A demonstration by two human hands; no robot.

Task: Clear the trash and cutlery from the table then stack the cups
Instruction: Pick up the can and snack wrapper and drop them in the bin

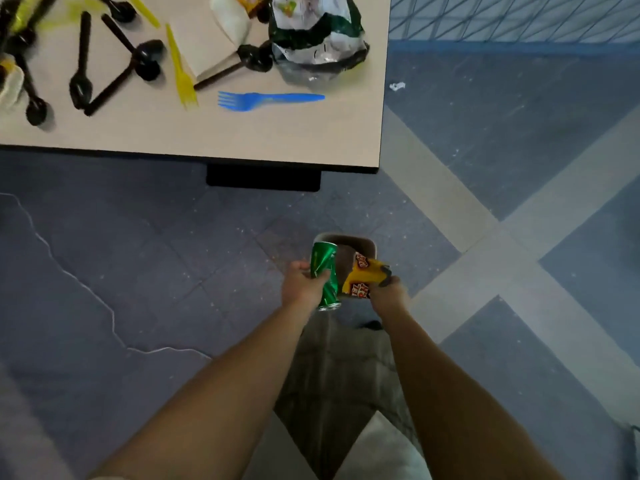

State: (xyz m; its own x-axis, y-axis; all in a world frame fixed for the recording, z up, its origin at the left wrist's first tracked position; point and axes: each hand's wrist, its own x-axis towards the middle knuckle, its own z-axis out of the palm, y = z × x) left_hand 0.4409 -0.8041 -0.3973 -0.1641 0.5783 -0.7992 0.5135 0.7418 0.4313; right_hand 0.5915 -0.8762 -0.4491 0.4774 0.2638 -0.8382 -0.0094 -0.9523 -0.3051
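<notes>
Gripping one green can [325, 268], the left hand [300, 285] hangs beside the right hand [390, 293] clutching one yellow wrapper [363, 271].

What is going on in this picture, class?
A person stands over a small brown bin on the floor. The left hand grips a dented green can and the right hand holds a yellow wrapper above it. Black spoons, a yellow fork, a blue fork and a crumpled bag lie on the table.

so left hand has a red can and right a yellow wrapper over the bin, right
No: the head view shows the can in the left hand is green, not red. The right hand holds a yellow wrapper over the bin.
</notes>
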